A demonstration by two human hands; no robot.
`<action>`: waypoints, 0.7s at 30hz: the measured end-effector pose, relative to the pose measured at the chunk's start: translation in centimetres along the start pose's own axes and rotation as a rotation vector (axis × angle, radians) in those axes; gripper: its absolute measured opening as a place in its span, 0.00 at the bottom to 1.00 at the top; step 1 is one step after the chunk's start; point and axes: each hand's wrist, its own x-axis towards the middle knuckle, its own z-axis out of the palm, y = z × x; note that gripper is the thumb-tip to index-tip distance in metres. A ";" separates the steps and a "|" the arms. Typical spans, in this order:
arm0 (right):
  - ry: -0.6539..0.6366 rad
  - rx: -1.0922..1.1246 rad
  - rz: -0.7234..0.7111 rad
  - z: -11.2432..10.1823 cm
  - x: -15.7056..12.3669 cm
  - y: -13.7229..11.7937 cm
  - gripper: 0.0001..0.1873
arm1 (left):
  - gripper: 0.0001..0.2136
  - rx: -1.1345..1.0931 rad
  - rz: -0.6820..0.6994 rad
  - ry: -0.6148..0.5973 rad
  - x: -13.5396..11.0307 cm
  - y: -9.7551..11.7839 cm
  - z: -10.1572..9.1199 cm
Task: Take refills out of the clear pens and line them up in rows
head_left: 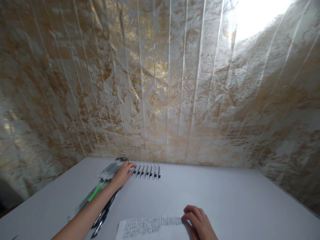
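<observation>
My left hand point(123, 174) reaches to the far part of the white table, at the left end of a row of slim pen parts with black ends point(147, 172). Its thumb and forefinger are apart, and nothing shows between them. Under and beside the wrist lies a bundle of clear, slender tubes point(109, 170). My right hand point(198, 221) is low in the view at the right edge of a sheet of paper with handwriting point(150, 228). Its fingers are loosely bent and apart, with no object visible in them; its lower part is cut off by the frame.
Left of my forearm lie long clear tubes and a bright green strip point(95, 192). Black pen parts point(105, 211) lie along its right side. Small dark pieces point(122, 159) sit near the back edge. A gold-patterned, shiny curtain point(160, 83) hangs behind the white table point(225, 196).
</observation>
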 end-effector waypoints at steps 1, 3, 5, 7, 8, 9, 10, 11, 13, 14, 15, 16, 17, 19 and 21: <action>-0.004 0.001 0.003 0.0 0.0 0.0 0.11 | 0.13 -0.017 0.005 0.000 0.0 0.0 0.2; -0.008 0.006 0.005 -0.1 0.0 -0.1 0.11 | 0.14 -0.044 0.008 -0.001 0.0 -0.1 0.4; -0.011 0.019 0.006 -0.1 0.0 -0.1 0.11 | 0.14 -0.068 0.007 -0.001 -0.1 -0.1 0.6; -0.010 0.030 0.005 -0.2 0.0 -0.2 0.11 | 0.14 -0.088 0.004 0.000 -0.3 -0.1 0.8; -0.009 0.033 0.004 -0.2 0.0 -0.3 0.11 | 0.14 -0.096 0.002 0.000 -0.4 -0.1 0.9; -0.006 0.035 0.004 -0.2 0.0 -0.3 0.11 | 0.14 -0.102 0.000 0.000 -0.4 -0.1 0.9; -0.004 0.035 0.004 -0.2 0.0 -0.3 0.11 | 0.14 -0.107 -0.001 -0.002 -0.5 -0.1 1.0; -0.003 0.037 0.004 -0.2 0.0 -0.3 0.11 | 0.14 -0.111 -0.001 -0.003 -0.5 -0.1 1.0; -0.007 0.043 0.006 -0.2 -0.1 -0.3 0.11 | 0.15 -0.116 -0.002 -0.007 -0.5 -0.2 1.0; -0.009 0.046 0.008 -0.2 -0.1 -0.2 0.11 | 0.15 -0.117 -0.002 -0.008 -0.5 -0.2 1.0; -0.012 0.048 0.009 -0.1 -0.1 -0.2 0.11 | 0.15 -0.118 -0.001 -0.009 -0.5 -0.3 1.1; -0.014 0.048 0.010 -0.1 -0.1 -0.1 0.11 | 0.15 -0.119 -0.001 -0.010 -0.4 -0.4 1.1; -0.015 0.047 0.011 -0.1 -0.2 -0.1 0.11 | 0.15 -0.121 0.000 -0.012 -0.4 -0.5 1.2; -0.020 0.043 0.011 -0.1 -0.2 0.0 0.11 | 0.16 -0.125 0.002 -0.015 -0.4 -0.6 1.4; -0.029 0.042 0.009 -0.1 -0.2 0.0 0.11 | 0.17 -0.131 0.000 -0.020 -0.3 -0.7 1.6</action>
